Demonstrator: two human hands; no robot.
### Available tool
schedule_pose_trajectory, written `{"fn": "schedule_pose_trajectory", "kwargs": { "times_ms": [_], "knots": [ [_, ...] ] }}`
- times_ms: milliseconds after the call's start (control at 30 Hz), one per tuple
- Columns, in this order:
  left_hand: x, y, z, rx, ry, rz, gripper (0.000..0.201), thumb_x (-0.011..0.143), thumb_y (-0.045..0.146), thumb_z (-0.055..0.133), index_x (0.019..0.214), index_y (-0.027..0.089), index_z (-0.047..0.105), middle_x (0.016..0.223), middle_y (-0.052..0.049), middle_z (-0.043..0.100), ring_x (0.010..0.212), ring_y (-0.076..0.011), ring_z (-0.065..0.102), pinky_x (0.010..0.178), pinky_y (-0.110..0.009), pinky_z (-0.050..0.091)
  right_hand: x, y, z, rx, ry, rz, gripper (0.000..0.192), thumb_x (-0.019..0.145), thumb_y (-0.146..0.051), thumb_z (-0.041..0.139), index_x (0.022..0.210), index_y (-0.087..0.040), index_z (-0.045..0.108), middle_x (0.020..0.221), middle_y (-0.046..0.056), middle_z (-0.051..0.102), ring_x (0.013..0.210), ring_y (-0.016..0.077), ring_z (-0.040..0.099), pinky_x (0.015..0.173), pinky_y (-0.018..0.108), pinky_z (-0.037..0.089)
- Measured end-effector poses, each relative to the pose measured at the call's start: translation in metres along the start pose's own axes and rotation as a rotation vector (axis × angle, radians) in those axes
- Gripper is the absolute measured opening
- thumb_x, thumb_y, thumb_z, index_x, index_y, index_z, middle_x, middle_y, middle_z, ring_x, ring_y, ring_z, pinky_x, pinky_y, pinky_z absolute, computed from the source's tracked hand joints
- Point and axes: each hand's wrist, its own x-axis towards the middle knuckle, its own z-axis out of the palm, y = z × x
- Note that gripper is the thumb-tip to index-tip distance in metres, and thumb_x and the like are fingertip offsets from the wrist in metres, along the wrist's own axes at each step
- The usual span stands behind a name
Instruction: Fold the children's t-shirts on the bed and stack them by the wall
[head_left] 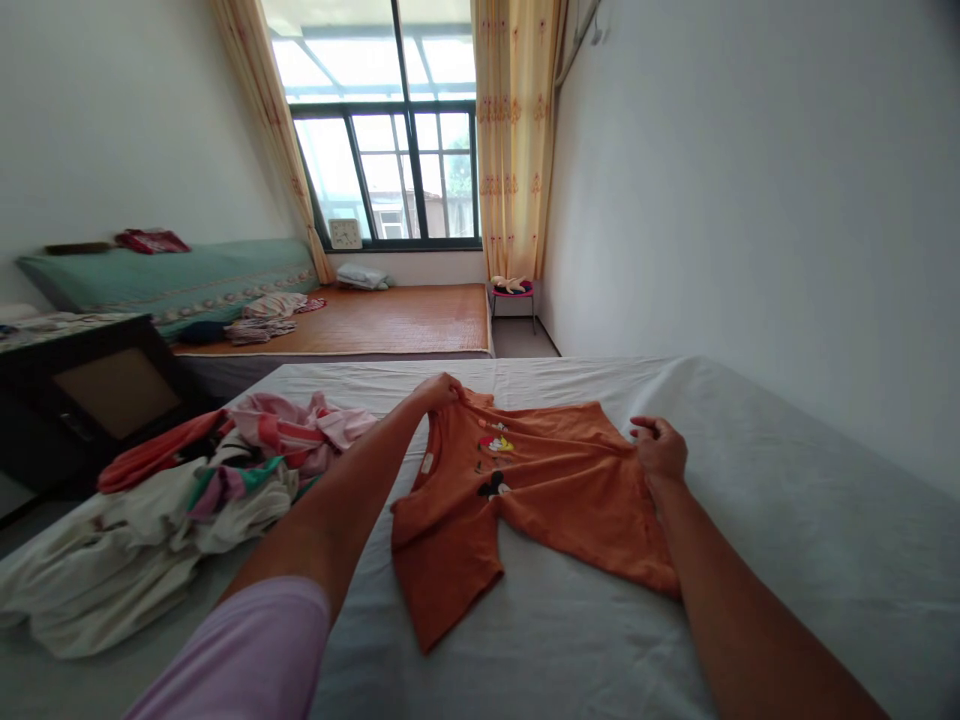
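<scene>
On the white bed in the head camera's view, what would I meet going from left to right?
Pile of mixed clothes → left hand pinching the far edge of the orange T-shirt → right hand at the shirt's right edge → bare white sheet.

One orange T-shirt [540, 490], one heap of mixed clothes [187, 500], two hands, two curtains, one stool [513, 292].

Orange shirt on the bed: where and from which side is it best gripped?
Probably at its two outer edges, from above. The shirt lies spread, slightly rumpled, on the sheet, so only pinchable edges stand free. The left hand grips the far edge near the collar; the right hand pinches the right edge. The clothes pile stays clear to the left.
</scene>
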Motion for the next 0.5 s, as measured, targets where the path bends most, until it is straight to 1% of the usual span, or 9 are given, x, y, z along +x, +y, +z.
{"fn": "schedule_pose_trajectory", "kwargs": {
  "times_ms": [67, 133, 167, 233, 300, 367, 400, 433, 500],
  "knots": [
    [-0.001, -0.001, -0.005, 0.002, 0.136, -0.032, 0.035, 0.081, 0.028, 0.05, 0.109, 0.026, 0.071, 0.105, -0.004, 0.069, 0.095, -0.0217, 0.063, 0.079, -0.028, 0.047, 0.002, 0.003, 0.001, 0.04, 0.014, 0.035, 0.035, 0.071, -0.025, 0.047, 0.096, -0.016, 0.07, 0.078, 0.01, 0.073, 0.075, 0.0248, 0.069, 0.066, 0.033, 0.053],
    [-0.003, -0.003, -0.008, 0.003, 0.231, -0.054, 0.042, 0.085, 0.028, 0.047, 0.124, 0.026, 0.063, 0.126, -0.008, 0.059, 0.112, -0.0241, 0.057, 0.09, -0.031, 0.045, 0.004, 0.005, 0.002, 0.096, 0.018, 0.076, 0.036, 0.07, -0.025, 0.048, 0.097, -0.015, 0.069, 0.077, 0.01, 0.072, 0.073, 0.0245, 0.069, 0.06, 0.031, 0.053],
    [-0.006, -0.003, -0.008, 0.001, 0.25, -0.052, 0.044, 0.086, 0.029, 0.048, 0.128, 0.025, 0.059, 0.131, -0.009, 0.055, 0.117, -0.025, 0.053, 0.095, -0.033, 0.043, 0.004, 0.005, 0.002, 0.125, 0.012, 0.087, 0.036, 0.069, -0.025, 0.048, 0.097, -0.015, 0.069, 0.077, 0.01, 0.072, 0.073, 0.0242, 0.069, 0.057, 0.03, 0.052],
    [-0.017, 0.0, -0.006, -0.003, 0.246, -0.02, 0.044, 0.086, 0.03, 0.05, 0.129, 0.023, 0.058, 0.132, -0.01, 0.054, 0.12, -0.0248, 0.051, 0.1, -0.034, 0.041, 0.004, 0.005, 0.002, 0.157, -0.01, 0.081, 0.036, 0.069, -0.026, 0.048, 0.097, -0.014, 0.068, 0.077, 0.009, 0.072, 0.073, 0.0236, 0.07, 0.055, 0.028, 0.052],
    [-0.038, 0.006, 0.0, -0.015, 0.216, 0.099, 0.039, 0.087, 0.028, 0.051, 0.124, 0.022, 0.062, 0.128, -0.009, 0.058, 0.121, -0.0227, 0.05, 0.103, -0.033, 0.039, 0.004, 0.005, 0.002, 0.136, -0.048, 0.043, 0.034, 0.07, -0.026, 0.047, 0.095, -0.015, 0.068, 0.077, 0.008, 0.072, 0.073, 0.0231, 0.07, 0.059, 0.029, 0.052],
    [-0.069, 0.013, 0.009, -0.039, 0.19, 0.328, 0.036, 0.088, 0.024, 0.049, 0.121, 0.022, 0.063, 0.127, -0.007, 0.059, 0.122, -0.0212, 0.049, 0.106, -0.033, 0.037, 0.002, 0.004, 0.003, 0.075, -0.102, -0.005, 0.032, 0.072, -0.027, 0.046, 0.094, -0.016, 0.067, 0.078, 0.008, 0.072, 0.074, 0.0226, 0.07, 0.066, 0.03, 0.053],
    [-0.087, 0.016, 0.014, -0.054, 0.185, 0.466, 0.037, 0.089, 0.025, 0.049, 0.124, 0.024, 0.062, 0.129, -0.007, 0.058, 0.124, -0.0216, 0.048, 0.107, -0.035, 0.035, 0.002, 0.004, 0.003, 0.035, -0.125, -0.029, 0.031, 0.073, -0.027, 0.046, 0.094, -0.017, 0.067, 0.08, 0.007, 0.072, 0.075, 0.0227, 0.07, 0.069, 0.031, 0.052],
    [-0.106, 0.019, 0.019, -0.057, 0.17, 0.563, 0.037, 0.091, 0.028, 0.047, 0.127, 0.026, 0.059, 0.132, -0.006, 0.056, 0.125, -0.0216, 0.046, 0.108, -0.037, 0.035, 0.001, 0.003, 0.003, -0.009, -0.142, -0.053, 0.031, 0.074, -0.027, 0.045, 0.094, -0.018, 0.067, 0.083, 0.007, 0.072, 0.078, 0.0229, 0.07, 0.072, 0.032, 0.052],
    [-0.142, 0.023, 0.031, -0.03, 0.119, 0.646, 0.039, 0.093, 0.033, 0.047, 0.131, 0.031, 0.055, 0.138, -0.005, 0.052, 0.128, -0.0221, 0.044, 0.109, -0.038, 0.033, -0.001, 0.001, 0.003, -0.106, -0.162, -0.102, 0.031, 0.077, -0.028, 0.044, 0.096, -0.02, 0.067, 0.092, 0.008, 0.073, 0.085, 0.0243, 0.068, 0.078, 0.035, 0.051]
  ]
}}
